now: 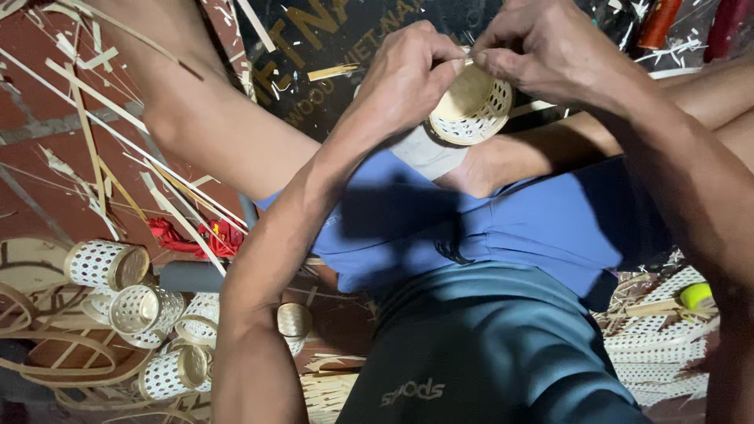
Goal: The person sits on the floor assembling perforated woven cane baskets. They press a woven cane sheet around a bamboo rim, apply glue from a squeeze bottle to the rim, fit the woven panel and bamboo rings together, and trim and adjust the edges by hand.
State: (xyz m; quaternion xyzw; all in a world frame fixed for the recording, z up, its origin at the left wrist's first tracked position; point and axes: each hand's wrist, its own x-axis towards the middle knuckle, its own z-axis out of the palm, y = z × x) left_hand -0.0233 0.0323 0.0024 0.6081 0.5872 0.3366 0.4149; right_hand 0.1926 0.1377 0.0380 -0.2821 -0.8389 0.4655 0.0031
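Head view: a small woven basket (471, 107) sits up near the top, just past the person's knees, between both hands. Its open mouth faces down toward the camera. The left hand (408, 74) is closed on the basket's left rim. The right hand (542, 49) pinches a thin strip (470, 55) at the top rim, fingers shut tight. Both hands touch it, so neither is nearer. More baskets (133, 302) lie on the floor (47, 157) at the lower left, well apart
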